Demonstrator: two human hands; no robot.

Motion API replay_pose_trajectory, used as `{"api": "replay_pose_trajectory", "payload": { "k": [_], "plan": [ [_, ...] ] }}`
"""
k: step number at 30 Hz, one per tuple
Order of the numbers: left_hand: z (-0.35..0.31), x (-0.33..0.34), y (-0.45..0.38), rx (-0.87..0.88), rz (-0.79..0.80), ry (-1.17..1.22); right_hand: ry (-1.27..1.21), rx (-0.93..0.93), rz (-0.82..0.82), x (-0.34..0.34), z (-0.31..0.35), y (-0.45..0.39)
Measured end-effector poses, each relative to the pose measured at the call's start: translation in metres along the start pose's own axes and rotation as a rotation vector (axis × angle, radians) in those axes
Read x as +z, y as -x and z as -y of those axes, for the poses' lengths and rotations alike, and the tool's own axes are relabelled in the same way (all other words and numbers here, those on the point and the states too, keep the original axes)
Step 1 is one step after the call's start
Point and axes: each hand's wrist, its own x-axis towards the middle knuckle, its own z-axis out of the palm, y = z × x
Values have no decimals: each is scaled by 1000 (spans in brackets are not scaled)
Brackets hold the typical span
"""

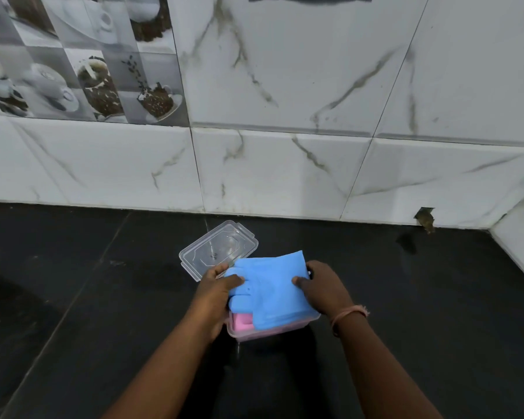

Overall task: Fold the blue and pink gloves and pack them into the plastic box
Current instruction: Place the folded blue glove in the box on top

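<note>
- Both hands meet over a clear plastic box (285, 327) on a dark, glossy table (73, 297), seen from the head camera looking down.
- Left hand (215, 293) grips the left side of the folded blue gloves (273, 290), thumb laid on top of the fabric and fingers curled round the edge by the box's left wall.
- Right hand (322, 287) holds the gloves' right edge, thumb pressed on top, the other fingers wrapped down the far side and hidden from view.
- A thin pinkish band (350, 314) circles the right wrist.
- Blue gloves lie folded across the open top of the box, covering most of it and overhanging the rim at the rear; several blue fingertips show at the left end, beneath the left thumb.
- Pink gloves (242, 321) sit inside the box under the blue ones, visible at the near left corner and as a pink tint through the front wall.
- Clear lid (215, 247) lies flat on the table just behind and to the left of the box, its near edge hidden by the blue fabric and the left hand.
- White marbled wall tiles (285, 170) rise behind the table, with a panel of coffee-cup picture tiles (82, 62) at upper left.
- A small chipped hole (424, 218) marks the base of the wall at right.
</note>
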Motion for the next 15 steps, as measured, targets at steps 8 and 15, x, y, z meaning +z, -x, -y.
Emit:
{"api": "replay_pose_trajectory", "payload": {
  "k": [8, 15],
  "plan": [
    [2, 9, 1, 278, -336, -1534, 499, -49, -97, 26, 12, 5],
    [-3, 3, -11, 574, -116, -1586, 636, -162, -216, 23, 2, -8]
  ]
}}
